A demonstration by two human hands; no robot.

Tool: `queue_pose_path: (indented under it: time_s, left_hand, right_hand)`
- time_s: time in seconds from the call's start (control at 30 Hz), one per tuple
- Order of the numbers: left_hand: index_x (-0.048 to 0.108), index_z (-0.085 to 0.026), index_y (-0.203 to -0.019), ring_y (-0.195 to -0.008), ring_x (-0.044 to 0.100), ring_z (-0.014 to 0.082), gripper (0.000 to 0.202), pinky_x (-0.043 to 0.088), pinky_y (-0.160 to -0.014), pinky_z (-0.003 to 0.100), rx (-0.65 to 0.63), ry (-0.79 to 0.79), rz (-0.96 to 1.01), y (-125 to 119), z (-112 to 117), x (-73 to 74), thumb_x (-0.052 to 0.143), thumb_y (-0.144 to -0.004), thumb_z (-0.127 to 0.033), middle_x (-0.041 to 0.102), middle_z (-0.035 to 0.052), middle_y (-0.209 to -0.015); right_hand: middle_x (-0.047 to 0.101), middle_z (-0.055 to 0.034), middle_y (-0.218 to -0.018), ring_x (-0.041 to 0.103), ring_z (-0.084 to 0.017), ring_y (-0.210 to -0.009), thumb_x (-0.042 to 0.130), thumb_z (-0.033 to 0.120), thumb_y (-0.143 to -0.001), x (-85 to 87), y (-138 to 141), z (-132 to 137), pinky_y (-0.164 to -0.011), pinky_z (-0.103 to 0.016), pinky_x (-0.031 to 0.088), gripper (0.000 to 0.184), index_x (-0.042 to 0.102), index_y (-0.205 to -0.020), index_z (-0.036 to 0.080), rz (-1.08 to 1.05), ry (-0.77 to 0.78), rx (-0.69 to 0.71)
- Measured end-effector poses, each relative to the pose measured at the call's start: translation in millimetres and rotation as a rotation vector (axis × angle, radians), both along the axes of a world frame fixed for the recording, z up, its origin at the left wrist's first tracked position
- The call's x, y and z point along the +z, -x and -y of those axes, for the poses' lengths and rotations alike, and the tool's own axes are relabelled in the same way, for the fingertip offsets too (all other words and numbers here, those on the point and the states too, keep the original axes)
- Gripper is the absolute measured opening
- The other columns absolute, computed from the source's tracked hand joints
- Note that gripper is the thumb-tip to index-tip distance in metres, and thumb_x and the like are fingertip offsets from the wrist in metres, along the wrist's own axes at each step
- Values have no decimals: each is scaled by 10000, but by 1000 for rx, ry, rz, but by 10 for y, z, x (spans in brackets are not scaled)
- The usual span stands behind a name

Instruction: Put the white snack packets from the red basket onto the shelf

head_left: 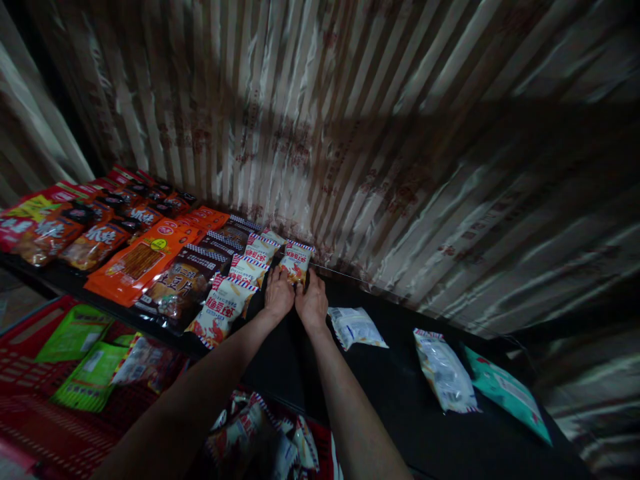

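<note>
Both my hands rest side by side at the back of a dark shelf. My left hand and my right hand both have fingers on a red-and-white snack packet that leans near the wall. The fingers curl over its lower edge. Left of it lie more packets of the same kind in a row.
Orange packets, dark brown packets and red ones fill the shelf to the left. White packets and a teal one lie face down at right. A red basket with green packets sits below. Striped wall behind.
</note>
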State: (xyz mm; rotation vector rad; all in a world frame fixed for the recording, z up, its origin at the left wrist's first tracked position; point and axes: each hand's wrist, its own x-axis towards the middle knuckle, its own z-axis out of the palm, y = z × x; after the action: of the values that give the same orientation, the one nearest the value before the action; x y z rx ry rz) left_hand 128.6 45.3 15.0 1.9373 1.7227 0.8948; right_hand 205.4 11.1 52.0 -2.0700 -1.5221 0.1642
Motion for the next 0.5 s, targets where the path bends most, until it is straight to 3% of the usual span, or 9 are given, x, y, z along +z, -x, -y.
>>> queue_pose_path:
  time_s: [0.17, 0.3, 0.4, 0.5]
  left_hand:
    - [540, -72, -1229, -1325, 371, 246, 429, 304, -1100, 385, -10, -33, 67, 36, 263, 191, 420, -818, -91, 457, 172, -1387]
    - [589, -119, -1164, -1205, 507, 205, 362, 364, -1050, 325, -87, 55, 224, -12, 568, 347, 421, -844, -129, 581, 123, -1262]
    - [614, -152, -1113, -1116, 572, 189, 305, 396, -1006, 304, -141, 233, 386, -109, 824, 387, 454, -855, -182, 641, 97, -1171]
    - [632, -184, -1055, -1112, 576, 181, 257, 394, -997, 294, -108, 350, 479, -172, 1078, 356, 470, -857, -209, 655, 77, -1150]
  right_hand:
    - [486, -118, -1358, 385, -283, -1286, 433, 240, -857, 18, -184, 336, -1052, -415, 307, 479, 461, -1329, 162, 175, -101, 105]
    - [299, -159, -1490, 92, -428, -1388, 598, 393, -785, -9, -423, 627, -1061, -599, 159, 639, 435, -1362, 174, 257, 99, -62]
    - [259, -146, -1513, 100, -456, -1382, 635, 294, -762, -39, -527, 824, -1033, -635, 178, 637, 439, -1362, 210, 243, 287, -86]
    - [323, -135, -1489, 191, -396, -1384, 502, 111, -804, -22, -494, 1010, -1029, -575, 271, 547, 471, -1341, 207, 254, 273, -14]
